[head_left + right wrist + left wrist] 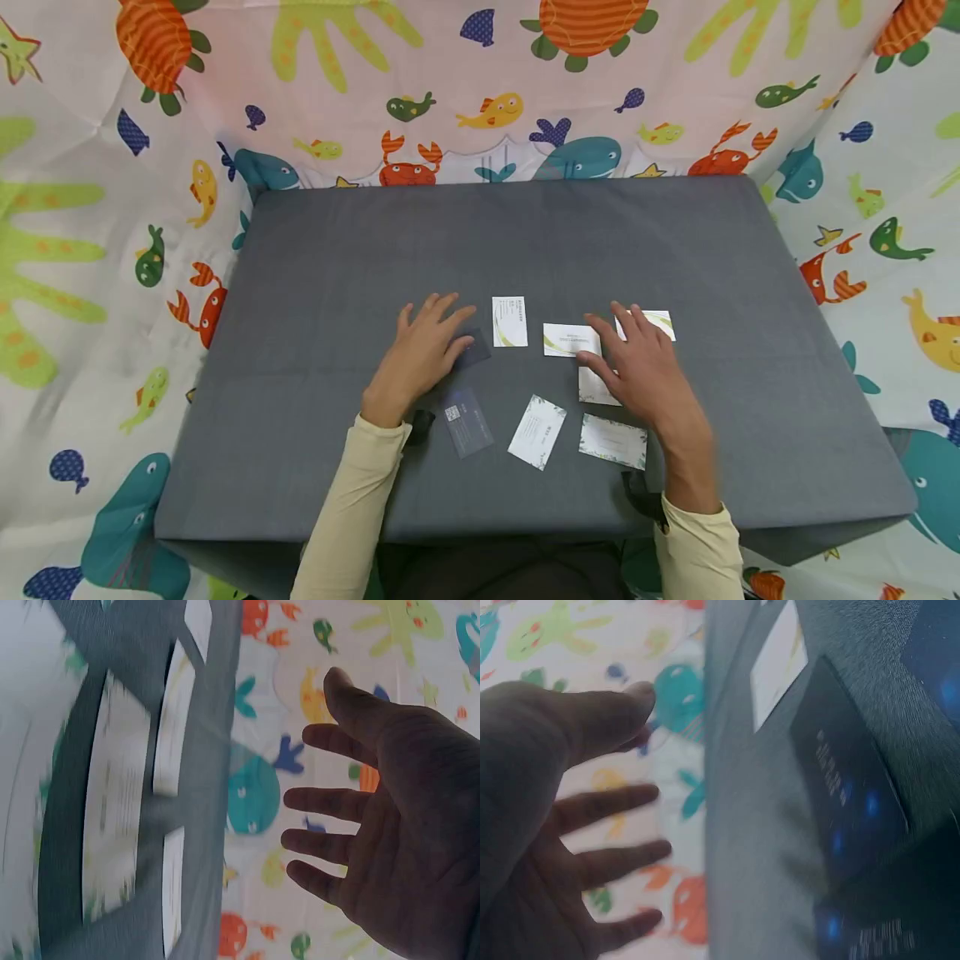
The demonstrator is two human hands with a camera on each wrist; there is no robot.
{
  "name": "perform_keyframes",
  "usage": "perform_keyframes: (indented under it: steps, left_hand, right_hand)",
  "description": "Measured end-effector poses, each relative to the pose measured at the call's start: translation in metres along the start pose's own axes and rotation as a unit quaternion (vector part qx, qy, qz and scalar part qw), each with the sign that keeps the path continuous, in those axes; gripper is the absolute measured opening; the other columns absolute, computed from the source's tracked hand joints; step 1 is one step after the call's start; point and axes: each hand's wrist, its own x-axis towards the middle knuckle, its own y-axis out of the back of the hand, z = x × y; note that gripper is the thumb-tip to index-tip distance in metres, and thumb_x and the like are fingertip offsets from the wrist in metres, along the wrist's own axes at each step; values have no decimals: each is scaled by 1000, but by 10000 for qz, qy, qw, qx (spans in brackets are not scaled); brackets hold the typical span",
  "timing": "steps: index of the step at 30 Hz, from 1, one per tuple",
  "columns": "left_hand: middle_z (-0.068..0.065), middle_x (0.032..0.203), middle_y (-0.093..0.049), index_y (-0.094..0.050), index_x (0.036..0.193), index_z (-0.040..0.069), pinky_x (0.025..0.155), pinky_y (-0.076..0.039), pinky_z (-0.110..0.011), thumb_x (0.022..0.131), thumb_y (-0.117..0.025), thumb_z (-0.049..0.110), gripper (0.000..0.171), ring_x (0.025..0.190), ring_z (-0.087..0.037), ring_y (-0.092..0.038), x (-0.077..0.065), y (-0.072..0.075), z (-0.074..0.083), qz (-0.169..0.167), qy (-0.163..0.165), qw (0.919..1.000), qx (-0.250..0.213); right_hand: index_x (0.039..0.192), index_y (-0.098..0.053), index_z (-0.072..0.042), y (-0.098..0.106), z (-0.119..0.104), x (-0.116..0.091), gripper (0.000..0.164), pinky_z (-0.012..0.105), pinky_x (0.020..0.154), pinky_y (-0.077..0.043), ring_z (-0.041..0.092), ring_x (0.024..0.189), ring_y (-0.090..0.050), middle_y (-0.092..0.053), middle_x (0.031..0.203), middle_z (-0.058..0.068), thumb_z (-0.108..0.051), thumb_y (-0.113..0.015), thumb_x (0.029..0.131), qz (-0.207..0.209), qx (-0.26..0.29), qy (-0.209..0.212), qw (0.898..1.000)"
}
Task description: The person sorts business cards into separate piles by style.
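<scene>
My left hand [420,354] hovers with fingers spread above the table's left-centre, holding nothing. Partly under its fingertips lies a dark card [476,350], and a dark see-through card [467,423] with a square code is nearer me. In the left wrist view a dark card [847,765] shows pale print. My right hand [645,362], also spread and holding nothing, covers parts of a white card [660,322] and a leaf-edged card [596,387]. Just left of it is a white card with a green curve [566,340]. Its palm [405,847] faces sideways in the right wrist view.
Between the hands, a white card [510,321] stands lengthwise, and a tilted leaf-edged card [537,432] lies nearer me. Another leaf-edged card [612,442] is near the right forearm. Grey cloth covers the table [480,242]; a sea-animal curtain [450,75] hangs behind and beside it.
</scene>
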Motion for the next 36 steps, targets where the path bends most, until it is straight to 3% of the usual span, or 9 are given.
perform_keyframes:
  steps: [5,10,16,21,24,29,32,36]
  left_hand:
    - [0,136,-46,-49,131,21,98,-24,-57,86,-63,25,48,129,-24,-36,45,-16,-15,-616,-847,9943,-219]
    - [8,135,-45,-46,133,28,100,-21,-56,85,-63,12,53,132,-20,-32,86,-26,-27,-1540,-1152,9813,-64]
    - [16,137,-42,-44,133,34,101,-21,-55,81,-60,-4,66,133,-12,-28,117,-35,-30,-2289,-1677,9587,175]
    - [12,141,-37,-40,135,33,102,-19,-56,80,-65,2,68,134,-15,-27,131,-40,-23,-2865,-2158,9330,280]
    - [11,140,-39,-42,134,32,101,-22,-53,79,-69,5,68,132,-14,-29,132,-42,-23,-3009,-2262,9258,349]
    - [14,136,-43,-45,132,33,96,-26,-46,79,-69,9,63,127,-9,-35,133,-43,-25,-2924,-2195,9297,442]
    - [15,134,-44,-46,131,34,92,-28,-44,80,-69,12,60,125,-10,-38,134,-42,-27,-2899,-2199,9303,472]
    - [10,136,-43,-46,132,30,93,-29,-44,79,-70,15,59,126,-12,-38,133,-42,-29,-2884,-2197,9311,395]
  right_hand:
    - [132,-47,-17,-13,-18,19,51,56,96,-27,39,128,-32,-43,134,18,-44,-52,89,22,-160,244,9996]
    - [126,-53,-14,-31,-38,39,49,53,91,-34,35,117,-45,-54,121,14,-45,-54,87,301,-346,397,9982]
    - [114,-55,-7,-53,-63,64,47,49,72,-42,36,87,-56,-60,96,15,-40,-64,82,718,-749,304,9941]
    - [116,-51,-3,-69,-78,72,60,48,66,-43,39,74,-55,-58,88,21,-42,-70,75,580,-796,-212,9949]
    - [112,-51,-1,-80,-86,73,65,47,63,-43,38,69,-55,-58,84,23,-44,-73,70,648,-932,-403,9927]
    - [107,-51,0,-90,-92,79,63,46,57,-42,36,62,-51,-54,79,22,-41,-75,66,900,-1119,-747,9868]
    - [108,-49,0,-90,-94,83,56,48,55,-42,37,60,-51,-53,77,22,-30,-71,67,797,-972,-974,9873]
    - [113,-45,2,-91,-92,88,60,49,55,-42,40,61,-51,-52,77,22,-24,-67,63,521,-632,-1326,9878]
